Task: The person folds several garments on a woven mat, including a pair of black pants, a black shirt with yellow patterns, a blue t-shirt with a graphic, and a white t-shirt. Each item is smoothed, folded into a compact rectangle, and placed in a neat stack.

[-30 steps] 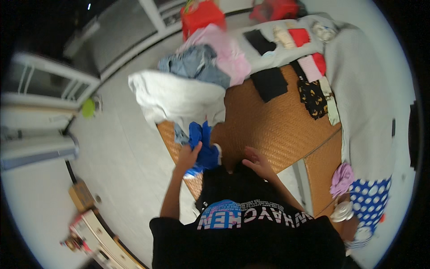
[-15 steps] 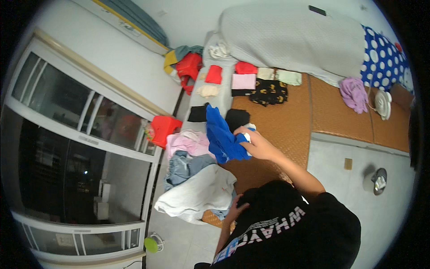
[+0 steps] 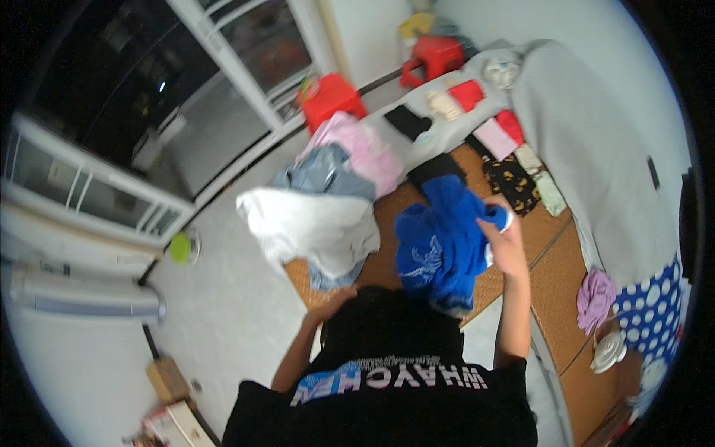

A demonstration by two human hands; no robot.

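My right hand [image 3: 506, 242] is closed on a blue garment [image 3: 443, 242] with a pale print and white trim. It hangs bunched over the brown woven mat [image 3: 383, 257], left of that hand. My left hand [image 3: 337, 304] is at the mat's near edge, below a white garment [image 3: 316, 231]; its fingers look stretched out, partly hidden and blurred. The white garment lies in a loose heap with grey-blue denim [image 3: 328, 173] and pink clothing [image 3: 365, 153]. A folded black cloth [image 3: 438, 170] lies just beyond the blue garment.
Folded pieces lie farther back: a black patterned one [image 3: 510, 185], a pink one [image 3: 497, 140], a red one [image 3: 467, 95] and a black one [image 3: 407, 121]. Red stools [image 3: 331, 100] stand beyond the heap. At right are a purple cloth [image 3: 596, 300] and a white fan [image 3: 609, 352].
The view has turned, swinging the room around. The blue garment, still in my right hand, has come nearer my body and shows its printed side. My left hand stays low by the mat's edge.
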